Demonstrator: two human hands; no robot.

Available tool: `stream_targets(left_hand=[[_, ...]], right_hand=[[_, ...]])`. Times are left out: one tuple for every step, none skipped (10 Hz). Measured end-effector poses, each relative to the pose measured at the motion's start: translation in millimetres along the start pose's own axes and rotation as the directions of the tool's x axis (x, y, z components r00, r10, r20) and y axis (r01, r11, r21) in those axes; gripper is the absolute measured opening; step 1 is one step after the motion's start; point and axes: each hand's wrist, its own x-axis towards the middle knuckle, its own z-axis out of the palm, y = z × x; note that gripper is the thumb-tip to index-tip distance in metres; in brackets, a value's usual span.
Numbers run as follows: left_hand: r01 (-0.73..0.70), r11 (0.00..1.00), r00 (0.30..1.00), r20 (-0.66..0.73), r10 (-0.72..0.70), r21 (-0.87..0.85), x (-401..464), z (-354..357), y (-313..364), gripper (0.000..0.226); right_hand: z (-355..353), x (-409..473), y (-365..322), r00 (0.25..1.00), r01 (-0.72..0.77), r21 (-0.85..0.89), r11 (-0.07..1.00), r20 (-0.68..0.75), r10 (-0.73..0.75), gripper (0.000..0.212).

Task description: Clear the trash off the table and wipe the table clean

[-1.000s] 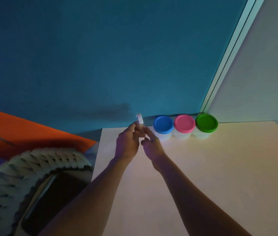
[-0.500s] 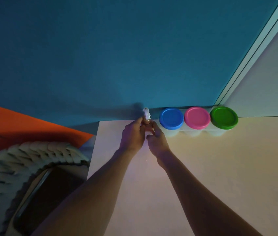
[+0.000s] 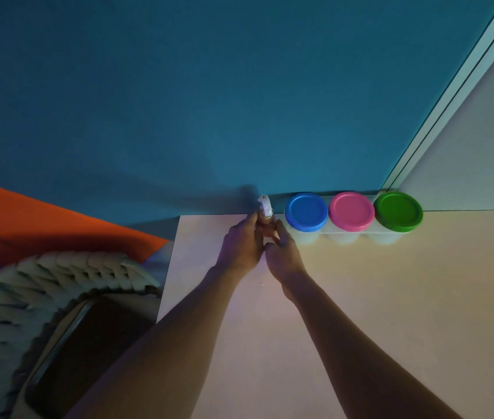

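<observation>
A small white spray bottle (image 3: pixel 265 207) stands upright at the back edge of the pale table (image 3: pixel 390 297), just left of the blue-lidded tub. My left hand (image 3: pixel 241 243) grips its body, so only the nozzle top shows above the fingers. My right hand (image 3: pixel 283 252) touches the bottle's lower part from the right, with its fingers curled against it. No trash or cloth is visible on the table.
Three tubs stand in a row against the teal wall: blue lid (image 3: pixel 306 211), pink lid (image 3: pixel 351 210), green lid (image 3: pixel 398 210). A woven basket (image 3: pixel 43 282) with a dark bin liner sits left of the table on the floor, beside an orange mat (image 3: pixel 28 225).
Both hands moved the bottle slightly forward toward the wall and lower onto the table beside the blue tub. The camera view shifted left a little.
</observation>
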Motion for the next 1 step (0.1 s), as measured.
stream_targets(left_hand=[[0.021,1.0,0.999,0.043,-0.02,-0.007,-4.7,-3.4,1.3,0.048]], right_hand=[[-5.3,-8.7,-5.6,0.997,-0.072,-0.017,0.997,0.024,0.072,0.067]])
